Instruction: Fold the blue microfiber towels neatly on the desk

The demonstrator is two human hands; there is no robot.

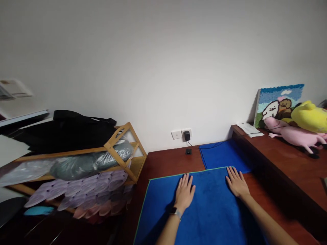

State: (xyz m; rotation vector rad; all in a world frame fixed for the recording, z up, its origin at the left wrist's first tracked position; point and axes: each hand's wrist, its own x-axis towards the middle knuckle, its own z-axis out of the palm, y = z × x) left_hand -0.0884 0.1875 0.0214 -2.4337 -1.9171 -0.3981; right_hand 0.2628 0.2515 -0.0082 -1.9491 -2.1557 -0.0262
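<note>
Both hands were flat, palms down, fingers extended and slightly spread, clamped on nothing. The left hand (184, 194) pressed on the blue towel (209, 211), fingertips at its green-trimmed back edge; a watch (174, 211) sat on that wrist. The right hand (236, 183) lay at the same towel's back right corner, well apart from the left. Towel was spread over the dark red desk (168, 160), near end running out of view. A second blue cloth (221, 154) lay just behind the right hand, toward the wall. Back wall had a socket panel (176, 135) with a black plug (187, 136) in it, thin cord trailing right across that cloth. Right side: raised ledge (288, 154) carrying white paper (250, 130), a pink plush toy (293, 132), a yellow one and a fuzzy picture (278, 98) leaning on the wall (two cartoon animals on it). Left side: wooden rack (119, 161), black bag (79, 132) on top, plastic-wrapped bundles below, then rows of purple slippers (88, 183), blurry.
</note>
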